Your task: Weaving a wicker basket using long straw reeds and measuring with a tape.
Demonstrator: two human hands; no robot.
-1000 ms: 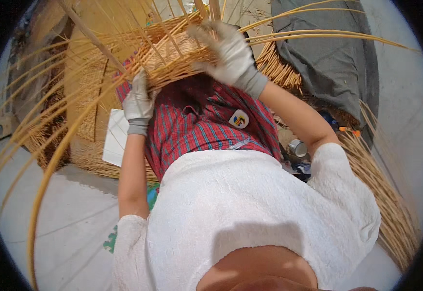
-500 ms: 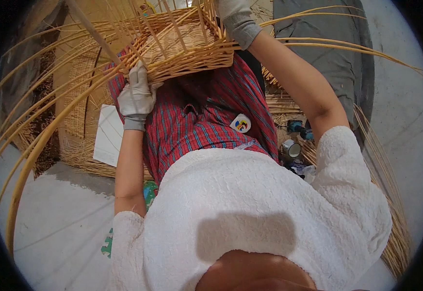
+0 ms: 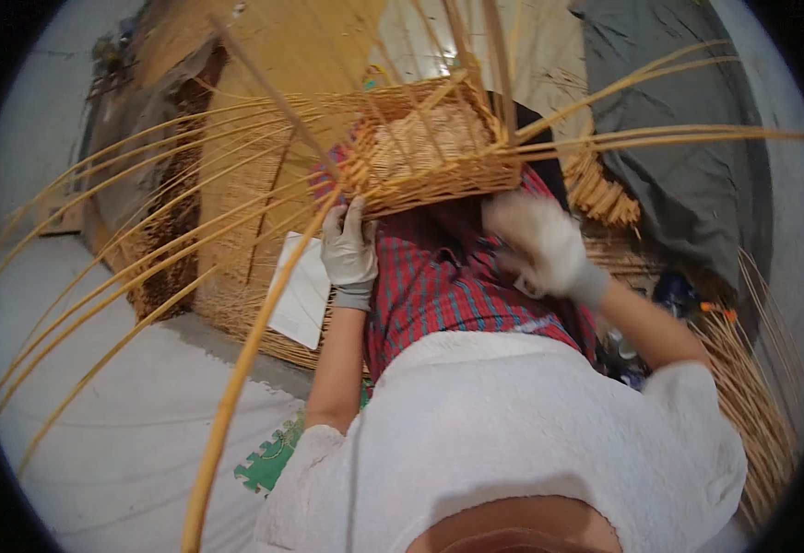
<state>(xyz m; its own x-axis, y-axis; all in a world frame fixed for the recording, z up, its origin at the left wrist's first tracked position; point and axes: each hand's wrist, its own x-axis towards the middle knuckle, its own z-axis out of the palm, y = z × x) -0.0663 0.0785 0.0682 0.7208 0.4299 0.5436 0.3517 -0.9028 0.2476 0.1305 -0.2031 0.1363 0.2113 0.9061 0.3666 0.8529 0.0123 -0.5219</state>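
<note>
A wicker basket point(image 3: 453, 182) sits over red plaid cloth point(image 3: 453, 295), the gloved left hand point(image 3: 349, 251) pinching its near left corner. Near its right corner, the gloved right hand point(image 3: 538, 241) (all blur) has a grip I can't tell.

Wht elbow-slv top point(image 3: 513, 405), red/blue plaid bottoms point(image 3: 476, 304), wht gloves point(image 3: 350, 256) w/ gry cuffs point(image 3: 353, 296)

The left hand point(image 3: 349, 253) grips; the right hand point(image 3: 542, 243) is blurred.
</note>
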